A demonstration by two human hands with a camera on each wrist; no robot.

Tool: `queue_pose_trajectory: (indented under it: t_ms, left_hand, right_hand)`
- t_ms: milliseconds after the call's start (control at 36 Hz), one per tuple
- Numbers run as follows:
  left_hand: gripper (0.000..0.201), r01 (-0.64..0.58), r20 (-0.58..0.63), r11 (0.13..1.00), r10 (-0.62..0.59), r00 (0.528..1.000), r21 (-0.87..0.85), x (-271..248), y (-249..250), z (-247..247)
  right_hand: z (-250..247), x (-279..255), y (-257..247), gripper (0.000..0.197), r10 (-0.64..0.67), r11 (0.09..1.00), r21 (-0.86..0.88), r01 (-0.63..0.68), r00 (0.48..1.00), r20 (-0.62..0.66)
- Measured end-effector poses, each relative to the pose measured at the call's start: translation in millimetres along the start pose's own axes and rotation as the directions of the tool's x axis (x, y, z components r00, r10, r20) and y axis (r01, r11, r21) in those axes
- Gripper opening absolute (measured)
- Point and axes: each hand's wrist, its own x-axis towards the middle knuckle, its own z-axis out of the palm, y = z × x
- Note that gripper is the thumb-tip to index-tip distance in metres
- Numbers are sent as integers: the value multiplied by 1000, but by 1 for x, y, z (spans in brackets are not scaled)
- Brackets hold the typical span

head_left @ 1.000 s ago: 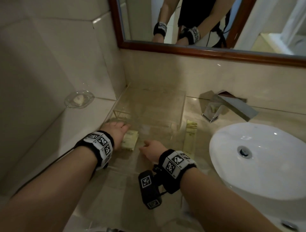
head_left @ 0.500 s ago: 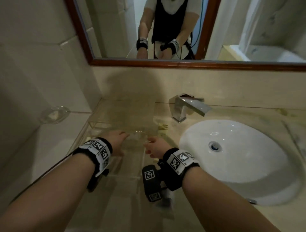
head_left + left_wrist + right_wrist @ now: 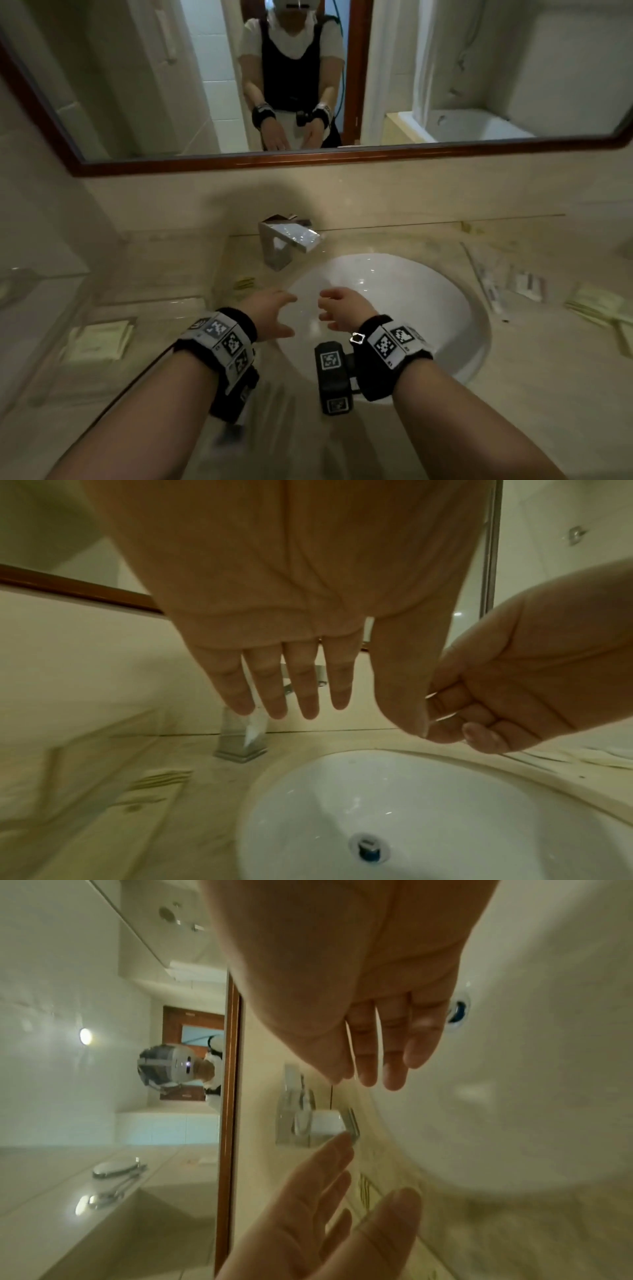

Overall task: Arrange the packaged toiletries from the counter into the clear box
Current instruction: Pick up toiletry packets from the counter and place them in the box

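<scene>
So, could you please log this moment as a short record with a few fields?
left hand: left hand over the near-left rim of the sink, fingers straight, holding nothing
right hand: right hand over the basin, fingers loosely curled, holding nothing
clear box: clear box on the counter left of the sink, a pale packet inside
still to pack: packaged toiletries on the counter right of the sink
faucet: faucet behind the basin
</scene>
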Motion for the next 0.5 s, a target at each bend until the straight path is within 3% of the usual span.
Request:
queue_pose_trajectory:
  t_ms: [250, 500]
  left_hand:
    - [64, -83, -59, 996, 81, 995, -42, 28, 103, -5]
    - [60, -149, -84, 987, 143, 986, -67, 58, 200, 3]
  right_hand:
    - [-103, -18, 29, 35, -3, 985, 170, 30, 988, -155]
    - [-200, -39, 79, 13, 62, 955, 296, 27, 955, -290]
